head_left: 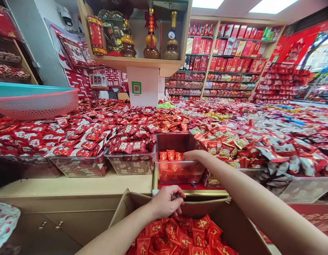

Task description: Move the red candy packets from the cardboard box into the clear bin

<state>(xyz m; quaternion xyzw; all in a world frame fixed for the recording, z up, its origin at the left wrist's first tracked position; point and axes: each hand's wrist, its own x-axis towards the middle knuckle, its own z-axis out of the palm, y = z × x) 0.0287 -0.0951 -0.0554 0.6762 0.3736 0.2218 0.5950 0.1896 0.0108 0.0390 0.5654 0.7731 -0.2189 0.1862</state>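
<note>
My right hand [195, 156] reaches into a clear plastic bin [177, 141] that holds a shallow layer of small red candy packets [170, 155]; its fingers dip down among them and are hidden. My left hand [167, 201] is closed in a loose fist at the far rim of a cardboard box [126, 209] in front of me. That box is full of the same red packets [179, 235]. What the left fingers hold I cannot make out.
Heaped bins of red wrapped sweets [105, 138] cover the counter left and right. A pink and teal mesh basket [33, 101] sits at the left. A pillar with a QR code sign [136, 88] and shelves of red boxes [233, 53] stand behind.
</note>
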